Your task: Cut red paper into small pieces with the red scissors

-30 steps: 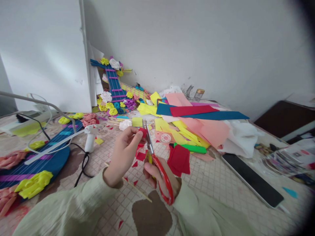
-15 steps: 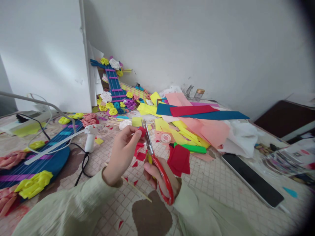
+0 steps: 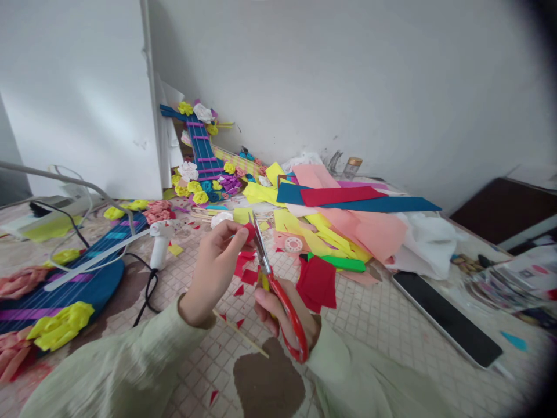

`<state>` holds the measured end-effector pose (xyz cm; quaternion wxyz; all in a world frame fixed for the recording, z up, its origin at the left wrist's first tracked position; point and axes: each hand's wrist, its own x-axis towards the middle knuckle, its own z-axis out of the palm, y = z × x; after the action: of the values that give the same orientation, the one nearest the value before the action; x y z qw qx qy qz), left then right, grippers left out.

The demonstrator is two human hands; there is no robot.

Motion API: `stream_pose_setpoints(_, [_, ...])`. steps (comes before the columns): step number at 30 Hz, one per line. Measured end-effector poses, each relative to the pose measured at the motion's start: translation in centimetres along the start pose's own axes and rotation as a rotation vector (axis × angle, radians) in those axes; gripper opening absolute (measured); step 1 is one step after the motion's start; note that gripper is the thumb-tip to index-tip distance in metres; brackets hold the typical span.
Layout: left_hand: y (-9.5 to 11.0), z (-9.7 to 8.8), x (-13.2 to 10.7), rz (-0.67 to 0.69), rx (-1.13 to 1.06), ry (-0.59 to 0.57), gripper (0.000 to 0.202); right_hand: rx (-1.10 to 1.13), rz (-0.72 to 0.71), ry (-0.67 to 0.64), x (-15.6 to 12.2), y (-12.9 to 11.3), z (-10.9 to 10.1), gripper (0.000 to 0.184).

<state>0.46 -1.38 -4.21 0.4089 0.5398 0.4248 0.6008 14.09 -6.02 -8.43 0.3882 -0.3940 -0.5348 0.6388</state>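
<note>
The thumb and forefinger of the left hand (image 3: 213, 264) pinch a small red piece (image 3: 250, 232) above the middle of the desk (image 3: 365, 325), while the fingers of the right hand (image 3: 278, 310) curl around the red handles of the scissors (image 3: 284, 299). The blades stand slightly parted, pointing away from the person and close beside the red piece; whether they touch it cannot be told. Beneath the hands lie red scraps (image 3: 249, 277) and a thin wooden stick (image 3: 250, 339). Just right of them sits red paper (image 3: 317, 284), with a green marker (image 3: 348, 264) beside it. Farther out, a phone (image 3: 448, 319) lies toward the desk's right edge. A white glue gun (image 3: 160, 249) and a blue guitar shape (image 3: 104, 276) trimmed with flowers occupy its left side. Near the back edge, a red strip (image 3: 339, 196) rests across a blue strip (image 3: 404, 204), a second blue guitar shape (image 3: 203, 151) leans upright among flowers, and a glass jar (image 3: 351, 169) stands by the wall.
</note>
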Motion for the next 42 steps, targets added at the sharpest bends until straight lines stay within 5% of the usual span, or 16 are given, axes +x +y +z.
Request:
stream_pose_setpoints(12, [0.2,-0.2,0.4,0.016,0.001,0.008,0.017,-0.022,0.036,-0.045,0.1,0.0,-0.3,0.048])
stream_pose_setpoints(17, [0.5,-0.8,1.0,0.052,0.147,-0.002,0.018,0.191,-0.124,-0.026,0.8,-0.6,-1.0,0.043])
stream_pose_setpoints(22, [1.3,-1.0,1.3,0.015,0.133,-0.040,0.021,0.573,-0.007,-0.311,1.4,-2.3,-2.9,0.063])
stream_pose_setpoints(27, [2.7,-1.5,1.0,0.042,0.203,-0.087,0.020,0.446,-0.163,0.110,2.1,-1.8,-4.6,0.038])
stream_pose_setpoints(31, [3.8,-2.2,0.6,0.047,0.432,-0.262,0.020,0.286,-0.199,0.421,2.6,-1.1,-5.3,0.033])
stream_pose_setpoints(37, [3.4,-2.6,-1.9,-0.030,0.730,-0.513,0.025,0.126,-0.220,0.122,2.2,-1.6,-4.8,0.025])
stream_pose_setpoints(42, [1.7,-1.7,-3.3,-0.003,0.950,-0.599,0.021,0.003,-0.218,0.219,2.0,-1.9,-4.4,0.026])
